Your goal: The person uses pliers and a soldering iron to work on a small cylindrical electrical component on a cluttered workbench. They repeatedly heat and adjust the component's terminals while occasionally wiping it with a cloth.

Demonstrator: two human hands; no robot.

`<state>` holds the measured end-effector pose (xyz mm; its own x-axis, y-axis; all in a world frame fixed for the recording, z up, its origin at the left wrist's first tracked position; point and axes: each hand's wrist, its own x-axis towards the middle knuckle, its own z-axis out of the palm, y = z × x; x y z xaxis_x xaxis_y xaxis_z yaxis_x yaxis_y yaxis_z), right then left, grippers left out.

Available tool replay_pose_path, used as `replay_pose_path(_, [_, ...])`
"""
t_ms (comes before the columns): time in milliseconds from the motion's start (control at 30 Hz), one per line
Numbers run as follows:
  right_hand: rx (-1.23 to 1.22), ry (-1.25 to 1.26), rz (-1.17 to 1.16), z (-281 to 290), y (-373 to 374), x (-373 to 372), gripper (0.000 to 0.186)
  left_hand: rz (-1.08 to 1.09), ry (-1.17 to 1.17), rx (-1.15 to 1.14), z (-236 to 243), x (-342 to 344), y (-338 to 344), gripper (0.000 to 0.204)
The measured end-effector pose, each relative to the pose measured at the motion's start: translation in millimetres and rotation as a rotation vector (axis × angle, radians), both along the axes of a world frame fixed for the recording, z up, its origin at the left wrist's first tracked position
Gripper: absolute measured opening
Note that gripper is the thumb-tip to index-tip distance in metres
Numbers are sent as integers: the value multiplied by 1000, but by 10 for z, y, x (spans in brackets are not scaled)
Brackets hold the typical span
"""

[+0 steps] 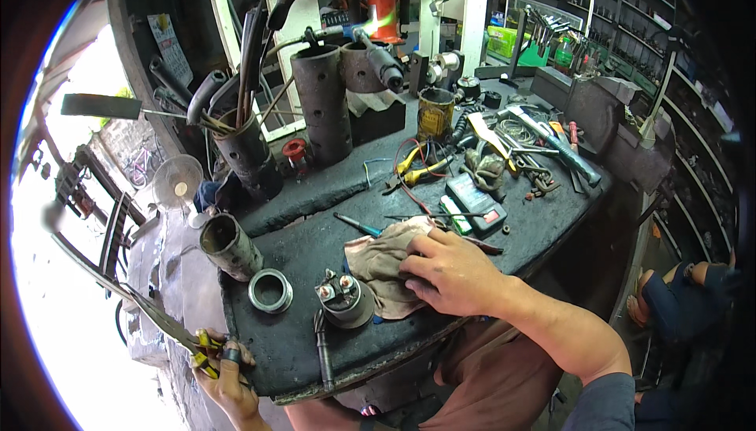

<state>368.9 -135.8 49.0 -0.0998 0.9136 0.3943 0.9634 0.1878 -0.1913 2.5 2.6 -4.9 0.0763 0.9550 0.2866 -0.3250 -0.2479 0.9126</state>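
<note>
My right hand (457, 273) lies flat on a crumpled beige rag (378, 261) on the dark workbench (315, 226), fingers pressed into the cloth. Just left of the rag stands a grey cylindrical solenoid (346, 301) with copper terminals on top. My left hand (224, 372) reaches beyond the bench's near left corner and grips the yellow-and-black handles of long pliers (169, 325), whose jaws point up and left, away from the bench.
A metal ring (270, 290) and a short rusty tube (230, 246) lie left of the solenoid. Behind are a multimeter (476, 202), screwdrivers, red wires, perforated pipes (324, 100), a can (435, 112) and several hand tools. A vise (622, 116) sits at the far right.
</note>
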Motion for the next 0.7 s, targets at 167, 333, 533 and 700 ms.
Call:
replay_pose_path(167, [10,-17,0,15,22,9,20,30,19,53,61,90,0,33])
replay_pose_path(333, [20,3,19,2,15,3,18,25,-32,-18,70,48,-55,34])
replay_pose_path(533, [5,-23,14,22,16,24,21,11,17,35,62,63,22,35])
replay_pose_path(700, [-20,-10,0,0,20,16,20,38,-1,11,22,45,-33,33])
